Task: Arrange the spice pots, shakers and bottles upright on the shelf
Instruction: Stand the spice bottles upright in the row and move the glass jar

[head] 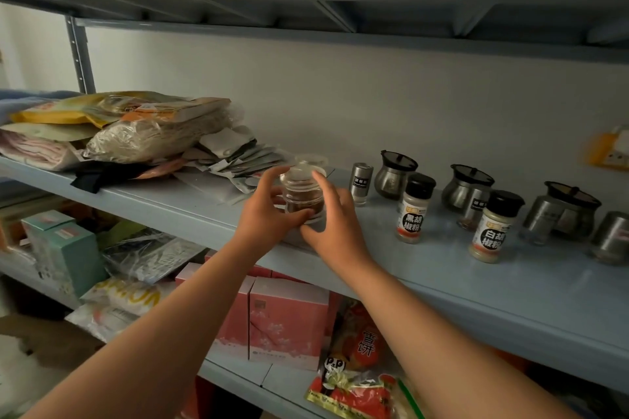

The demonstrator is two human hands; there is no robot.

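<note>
Between both hands, upright glass jar (302,196) holds brown spice.

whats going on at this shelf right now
A person grips a small lidded glass jar with both hands, left hand and right hand curled round its sides, at the front of the grey shelf. The jar is upright with dark spice inside. To its right a steel shaker, two pepper bottles and several steel pots with black lids stand upright.

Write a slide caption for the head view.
Left hand and right hand hold a glass jar upright at the shelf.
</note>
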